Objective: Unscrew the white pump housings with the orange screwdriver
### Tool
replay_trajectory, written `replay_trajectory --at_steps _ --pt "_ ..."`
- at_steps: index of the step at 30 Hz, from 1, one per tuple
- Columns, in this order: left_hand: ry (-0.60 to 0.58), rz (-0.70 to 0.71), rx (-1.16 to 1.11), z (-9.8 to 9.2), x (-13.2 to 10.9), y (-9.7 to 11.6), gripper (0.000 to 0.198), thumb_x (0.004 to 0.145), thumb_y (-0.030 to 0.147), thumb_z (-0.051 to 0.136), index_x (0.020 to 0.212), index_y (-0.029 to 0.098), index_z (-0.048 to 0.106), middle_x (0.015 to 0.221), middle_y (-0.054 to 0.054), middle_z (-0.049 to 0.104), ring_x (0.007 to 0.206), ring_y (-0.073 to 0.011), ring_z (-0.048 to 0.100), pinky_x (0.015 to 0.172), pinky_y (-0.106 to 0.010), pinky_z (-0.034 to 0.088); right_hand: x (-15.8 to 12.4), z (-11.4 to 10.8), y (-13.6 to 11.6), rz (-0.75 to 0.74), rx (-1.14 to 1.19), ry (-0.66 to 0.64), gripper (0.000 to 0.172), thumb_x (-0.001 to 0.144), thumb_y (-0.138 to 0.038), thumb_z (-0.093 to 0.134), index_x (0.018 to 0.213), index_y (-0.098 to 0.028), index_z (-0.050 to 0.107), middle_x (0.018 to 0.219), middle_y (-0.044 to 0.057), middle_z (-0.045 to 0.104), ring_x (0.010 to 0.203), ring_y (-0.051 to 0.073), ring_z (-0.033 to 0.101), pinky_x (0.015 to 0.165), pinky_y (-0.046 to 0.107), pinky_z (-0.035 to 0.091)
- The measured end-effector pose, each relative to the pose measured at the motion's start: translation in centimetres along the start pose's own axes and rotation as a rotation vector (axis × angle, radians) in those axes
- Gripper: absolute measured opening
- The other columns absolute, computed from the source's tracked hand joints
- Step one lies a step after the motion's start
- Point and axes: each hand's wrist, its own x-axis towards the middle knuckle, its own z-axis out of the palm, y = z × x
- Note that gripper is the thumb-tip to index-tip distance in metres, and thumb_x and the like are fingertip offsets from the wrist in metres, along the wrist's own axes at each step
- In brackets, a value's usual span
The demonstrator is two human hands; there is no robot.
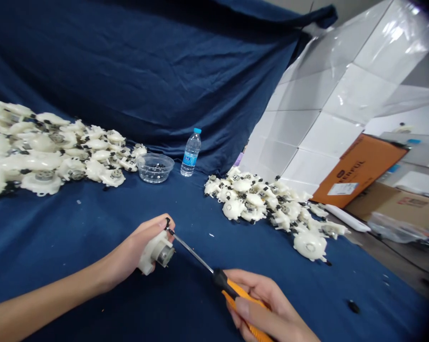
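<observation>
Right grip [252, 308] clenched on orange screwdriver [235, 290], tip obscured at motor housing [150, 254] clenched in left grip [136, 249]

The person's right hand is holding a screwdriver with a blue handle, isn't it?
The head view shows the screwdriver has an orange and black handle, not a blue one. The right hand is holding it, as you said.

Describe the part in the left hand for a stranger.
On the blue cloth, in front of two white heaps, the left hand grips a white plastic part. Unlike the heaped ones, it is held up, a screwdriver's tip at it.
</observation>
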Motion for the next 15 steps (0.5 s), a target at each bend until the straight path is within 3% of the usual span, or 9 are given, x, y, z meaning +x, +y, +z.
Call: replay_trajectory --at_steps 2,4,6,10,12,15 --pt "0.001 -0.003 0.004 0.1 -0.1 0.0 0.028 0.089 0.049 0.045 0.085 0.021 0.048 0.073 0.001 0.048 0.052 -0.0092 0.045 0.038 -0.015 0.036 0.1 0.0 -0.6 0.211 0.294 -0.122 0.033 0.078 -0.044 0.069 0.099 -0.019 0.068 0.072 0.001 0.063 0.042 0.003 0.044 0.040 0.014 0.029" --pt "-0.012 0.005 0.013 0.0 0.0 -0.2 0.030 0.089 0.050 0.046 0.086 0.020 0.049 0.073 0.001 0.049 0.052 -0.0091 0.046 0.038 -0.015 0.037 0.2 0.2 -0.7 0.274 0.298 -0.185 0.035 0.082 -0.049 0.063 0.093 -0.016 0.068 0.069 0.002 0.061 0.040 0.002 0.040 0.039 0.015 0.026" --pt "-0.015 0.024 0.020 -0.1 0.1 -0.5 0.033 0.088 0.053 0.046 0.086 0.020 0.050 0.072 0.001 0.049 0.051 -0.0087 0.045 0.037 -0.015 0.037 0.3 0.5 -0.6 0.145 0.023 -0.149 0.037 0.086 -0.050 0.057 0.093 -0.016 0.070 0.066 0.002 0.058 0.044 0.006 0.042 0.042 0.018 0.030" --pt "-0.006 0.029 0.025 -0.1 0.4 -0.8 0.035 0.086 0.055 0.049 0.084 0.020 0.051 0.071 0.002 0.049 0.049 -0.0100 0.048 0.034 -0.016 0.037 0.2 1.2 -0.3 -0.446 -0.738 0.085 0.024 0.088 -0.032 0.052 0.098 -0.018 0.069 0.077 0.007 0.060 0.065 0.017 0.055 0.058 0.029 0.040" --pt "-0.007 0.031 0.036 0.0 0.5 -1.0 0.035 0.085 0.055 0.051 0.084 0.021 0.052 0.070 0.002 0.049 0.049 -0.0105 0.048 0.034 -0.016 0.037 0.0 1.2 -0.6 -0.536 -0.864 0.108 0.022 0.088 -0.027 0.050 0.098 -0.018 0.068 0.078 0.006 0.060 0.066 0.019 0.056 0.060 0.031 0.041" --pt "0.031 0.062 0.061 0.0 0.5 -1.0 0.035 0.085 0.056 0.051 0.086 0.021 0.054 0.070 0.002 0.050 0.051 -0.0104 0.046 0.036 -0.017 0.039 -0.2 0.3 -1.6 -0.510 -0.822 0.113 0.015 0.088 -0.025 0.054 0.085 -0.020 0.068 0.072 0.002 0.057 0.066 0.016 0.055 0.064 0.030 0.041"
